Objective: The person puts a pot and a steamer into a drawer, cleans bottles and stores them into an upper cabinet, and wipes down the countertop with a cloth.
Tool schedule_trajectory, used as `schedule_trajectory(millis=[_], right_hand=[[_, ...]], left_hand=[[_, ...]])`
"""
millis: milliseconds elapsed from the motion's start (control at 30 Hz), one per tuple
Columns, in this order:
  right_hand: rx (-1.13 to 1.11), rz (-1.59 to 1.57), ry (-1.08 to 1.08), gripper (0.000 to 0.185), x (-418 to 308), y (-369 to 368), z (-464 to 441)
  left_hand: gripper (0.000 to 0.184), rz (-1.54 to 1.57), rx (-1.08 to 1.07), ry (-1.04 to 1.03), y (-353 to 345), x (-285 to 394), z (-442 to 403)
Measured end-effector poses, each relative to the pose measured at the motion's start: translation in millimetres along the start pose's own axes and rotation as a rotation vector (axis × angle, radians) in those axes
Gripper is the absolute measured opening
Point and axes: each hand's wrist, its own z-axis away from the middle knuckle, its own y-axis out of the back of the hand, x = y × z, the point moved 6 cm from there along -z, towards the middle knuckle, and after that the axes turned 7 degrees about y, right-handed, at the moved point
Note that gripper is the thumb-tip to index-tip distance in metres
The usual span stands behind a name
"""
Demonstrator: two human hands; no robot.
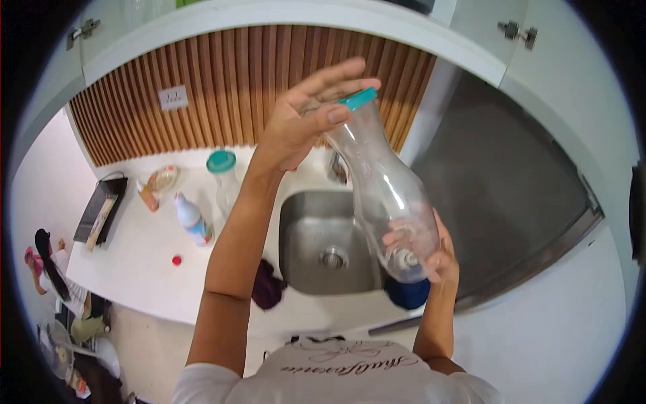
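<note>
A clear plastic carafe [393, 192] with a teal lid [361, 99] is held tilted above the sink, its top up and to the left. My left hand [303, 121] is closed about the lid and neck, with the thumb on the near side and the other fingers stretched behind. My right hand [441, 256] grips the base, and some of its fingers show through the clear wall. A second carafe [225, 182] with a green lid stands on the counter, partly hidden behind my left forearm. No liquid can be made out in the held carafe.
Below lies a steel sink [286, 246] with a faucet [338, 167]. The counter [134, 262] bears a white bottle [192, 219], a red cap [177, 260], an orange bottle [147, 196] and a black cooktop [101, 209]. Dark cloths [268, 286] flank the sink. Another person [57, 269] is far left.
</note>
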Motion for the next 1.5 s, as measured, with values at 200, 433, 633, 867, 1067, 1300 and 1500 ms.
schedule_trajectory(millis=[200,433,633,867,1067,1300,1500], right_hand=[[0.603,-0.191,-0.110,0.066,33.1,66.3,67.6],[0.850,-0.033,-0.319,0.062,49.2,104.3,90.9],[0.800,-0.340,-0.623,0.060,86.3,118.4,101.3],[0.647,-0.447,-0.802,0.058,100.7,112.1,101.8],[0.711,-0.413,-0.780,0.053,111.4,113.2,106.9],[0.726,-0.342,-0.787,0.056,113.3,108.1,106.0],[0.673,-0.054,-0.669,0.064,92.8,111.6,88.5]], left_hand=[[0.054,-0.349,0.178,0.120,-34.0,-65.9,69.7],[0.057,-0.456,0.168,0.209,-49.1,-102.6,100.1],[0.077,-0.530,-0.065,0.183,-72.3,-89.0,105.5],[0.058,-0.735,-0.072,0.028,-76.3,-75.8,109.6],[0.041,-0.682,0.140,0.192,-68.0,-95.2,128.3],[0.037,-0.569,0.310,0.117,-54.7,-106.5,135.4],[0.049,-0.232,0.448,0.347,-35.0,-116.1,146.7]])
